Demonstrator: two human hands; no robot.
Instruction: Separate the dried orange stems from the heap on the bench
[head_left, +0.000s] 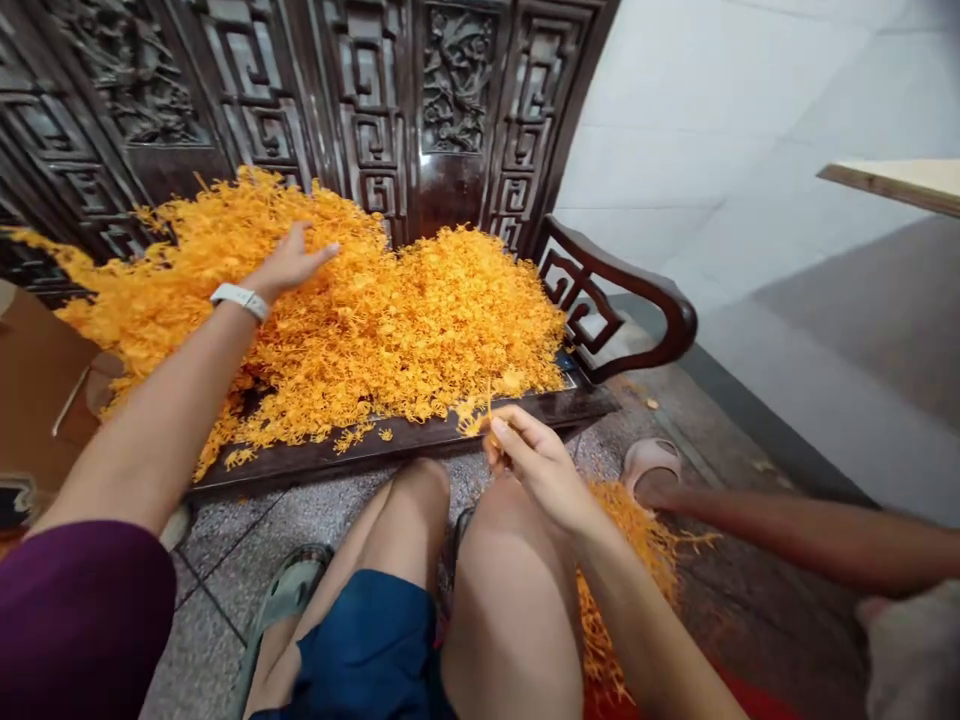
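Head view: my left hand [289, 265] is open, fingers spread, over the heap of crinkled, thread-thin orange strands [390, 330] on the dark carved wooden bench [390, 442]. My right hand [536, 470] grips a thin strand tuft [480, 418] between thumb and fingertips.

No text, numbers or signs can be read, even on the white plastic wristband [240, 301] just behind the left hand [291, 262].
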